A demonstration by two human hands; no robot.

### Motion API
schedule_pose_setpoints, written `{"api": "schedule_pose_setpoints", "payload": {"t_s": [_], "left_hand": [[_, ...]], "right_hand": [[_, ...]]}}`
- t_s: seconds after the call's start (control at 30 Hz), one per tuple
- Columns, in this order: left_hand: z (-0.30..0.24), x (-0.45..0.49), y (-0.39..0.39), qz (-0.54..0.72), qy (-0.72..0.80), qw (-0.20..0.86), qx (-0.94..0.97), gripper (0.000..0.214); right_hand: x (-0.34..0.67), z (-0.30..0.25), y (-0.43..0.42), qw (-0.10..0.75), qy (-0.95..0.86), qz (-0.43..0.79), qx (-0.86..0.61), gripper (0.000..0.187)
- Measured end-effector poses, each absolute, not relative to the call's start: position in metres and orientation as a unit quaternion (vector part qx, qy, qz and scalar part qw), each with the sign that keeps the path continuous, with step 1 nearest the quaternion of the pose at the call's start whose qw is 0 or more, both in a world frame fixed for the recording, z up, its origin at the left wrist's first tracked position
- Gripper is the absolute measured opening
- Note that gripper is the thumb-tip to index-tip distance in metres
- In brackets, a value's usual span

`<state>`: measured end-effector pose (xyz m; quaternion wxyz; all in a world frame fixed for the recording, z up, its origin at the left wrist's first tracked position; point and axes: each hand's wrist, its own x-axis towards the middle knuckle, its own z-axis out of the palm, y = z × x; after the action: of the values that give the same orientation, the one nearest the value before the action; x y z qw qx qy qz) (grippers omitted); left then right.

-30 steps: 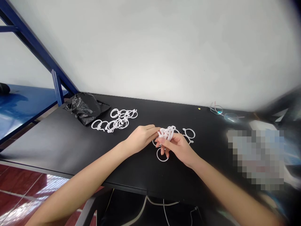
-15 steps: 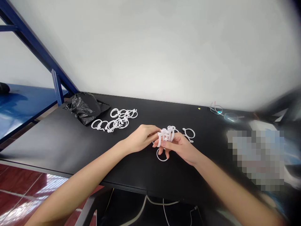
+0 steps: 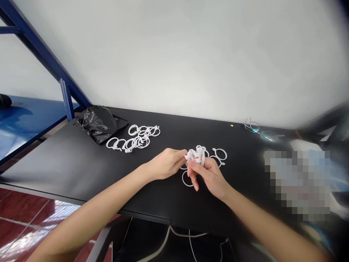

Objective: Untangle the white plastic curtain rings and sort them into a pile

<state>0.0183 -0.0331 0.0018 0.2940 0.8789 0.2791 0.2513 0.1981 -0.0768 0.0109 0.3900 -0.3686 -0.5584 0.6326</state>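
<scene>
My right hand [image 3: 214,178] is closed around a bunch of white plastic curtain rings [image 3: 201,155] with small knobs on them, thumb on the near side. My left hand [image 3: 167,163] reaches in from the left, its fingertips pinched together at the bunch's left edge on one of the rings. How that ring sits between the fingers is partly hidden. Below the hands a loose curtain ring [image 3: 183,182] lies on the black table [image 3: 163,200]. More rings [image 3: 226,154] lie just beyond my right hand, partly covered by it.
Left of my hands lies a chain-like group of white rings [image 3: 125,147], beside a crumpled black plastic bag [image 3: 99,123]. Eyeglasses [image 3: 252,127] rest near the wall at the back right. A blurred-out item [image 3: 300,185] is at the right. Cables [image 3: 163,242] hang below the table edge.
My left fingers have moved slightly right and drawn closer together at the bunch. The bunch has turned a little in my right hand, whose lower fingers have shifted.
</scene>
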Motion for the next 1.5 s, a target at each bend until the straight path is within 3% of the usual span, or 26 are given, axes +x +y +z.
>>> {"api": "schedule_pose_setpoints", "payload": {"t_s": [0.27, 0.5, 0.67, 0.87, 0.97, 1.1, 1.2, 1.3, 1.5], "left_hand": [[-0.010, 0.032, -0.044, 0.359, 0.271, 0.334, 0.828, 0.027], [-0.002, 0.034, -0.046, 0.319, 0.300, 0.466, 0.769, 0.046], [0.003, 0.028, -0.041, 0.308, 0.304, 0.482, 0.762, 0.034], [0.008, 0.023, -0.036, 0.242, 0.315, 0.523, 0.754, 0.035], [0.013, 0.019, -0.034, 0.214, 0.288, 0.564, 0.744, 0.043], [0.021, 0.014, -0.031, 0.071, 0.147, 0.701, 0.694, 0.057], [0.022, 0.013, -0.028, 0.023, 0.107, 0.727, 0.678, 0.057], [0.020, 0.013, -0.026, 0.020, 0.120, 0.725, 0.678, 0.054], [0.014, 0.017, -0.023, 0.117, 0.229, 0.705, 0.661, 0.045]], "right_hand": [[0.197, 0.003, -0.089, 0.430, -0.626, 0.532, -0.375, 0.046], [0.199, 0.005, -0.087, 0.427, -0.635, 0.538, -0.354, 0.044], [0.200, 0.006, -0.084, 0.417, -0.615, 0.565, -0.359, 0.044], [0.202, 0.012, -0.048, 0.497, -0.506, 0.569, -0.416, 0.044], [0.185, 0.018, -0.012, 0.417, -0.576, 0.553, -0.434, 0.042], [0.139, 0.018, 0.032, 0.286, -0.746, 0.442, -0.408, 0.034], [0.108, 0.012, 0.049, 0.240, -0.789, 0.415, -0.384, 0.032], [0.096, 0.007, 0.054, 0.217, -0.820, 0.382, -0.367, 0.035], [0.106, 0.012, 0.053, 0.224, -0.839, 0.336, -0.364, 0.013]]}}
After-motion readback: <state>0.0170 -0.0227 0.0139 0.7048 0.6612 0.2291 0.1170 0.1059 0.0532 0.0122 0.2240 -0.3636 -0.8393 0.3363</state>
